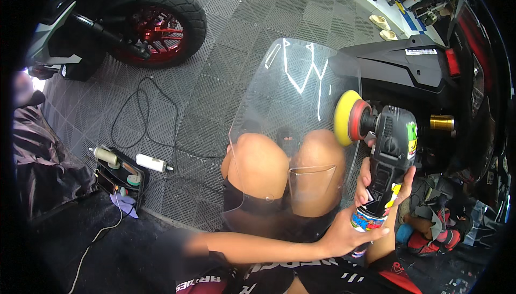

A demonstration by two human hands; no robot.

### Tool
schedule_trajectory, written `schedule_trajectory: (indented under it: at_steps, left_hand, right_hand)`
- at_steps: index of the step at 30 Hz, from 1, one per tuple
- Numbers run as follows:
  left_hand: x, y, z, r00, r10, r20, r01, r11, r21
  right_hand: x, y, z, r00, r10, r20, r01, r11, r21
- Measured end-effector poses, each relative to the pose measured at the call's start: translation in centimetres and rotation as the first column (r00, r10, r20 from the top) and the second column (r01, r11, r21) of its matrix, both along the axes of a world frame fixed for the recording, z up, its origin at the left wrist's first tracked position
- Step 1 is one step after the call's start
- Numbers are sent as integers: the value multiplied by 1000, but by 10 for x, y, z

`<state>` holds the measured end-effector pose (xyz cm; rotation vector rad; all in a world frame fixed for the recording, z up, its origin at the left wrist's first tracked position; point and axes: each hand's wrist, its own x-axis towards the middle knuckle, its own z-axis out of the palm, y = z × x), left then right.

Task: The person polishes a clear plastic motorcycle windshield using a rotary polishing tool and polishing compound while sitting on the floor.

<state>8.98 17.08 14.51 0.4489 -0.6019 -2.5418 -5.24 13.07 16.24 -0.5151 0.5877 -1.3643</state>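
Note:
A black cordless-looking polisher (389, 144) with stickers is gripped in both hands. My left hand (342, 231) wraps the lower end of its handle. Higher up, my right hand (406, 183) holds the tool's body, with fingers showing on both sides. The yellow foam pad (344, 118) on its red backing plate faces left, tilted on edge. It overlaps the right edge of a clear plastic windshield (282, 100); whether they touch, I cannot tell. The windshield lies over my bent knees, which show through it, and white light reflections cross its upper part.
A motorcycle wheel (161, 31) with a red rim stands at upper left. At left are a black tray (141, 189) with bottles, a white bottle (151, 162) and a looped black cable (176, 112). Dark motorcycle bodywork (403, 62) and piled cloths (435, 229) occupy the right.

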Motion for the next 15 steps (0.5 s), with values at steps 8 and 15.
schedule_trajectory:
  at_steps: [8,15]
  left_hand:
    - [-6,16,7,993,121,14,-122,991,61]
    - [-19,-34,22,996,-54,66,51,997,54]
  right_hand:
    - [7,10,6,999,0,49,-9,984,180]
    - [-11,-17,14,974,-201,110,169,954,246]
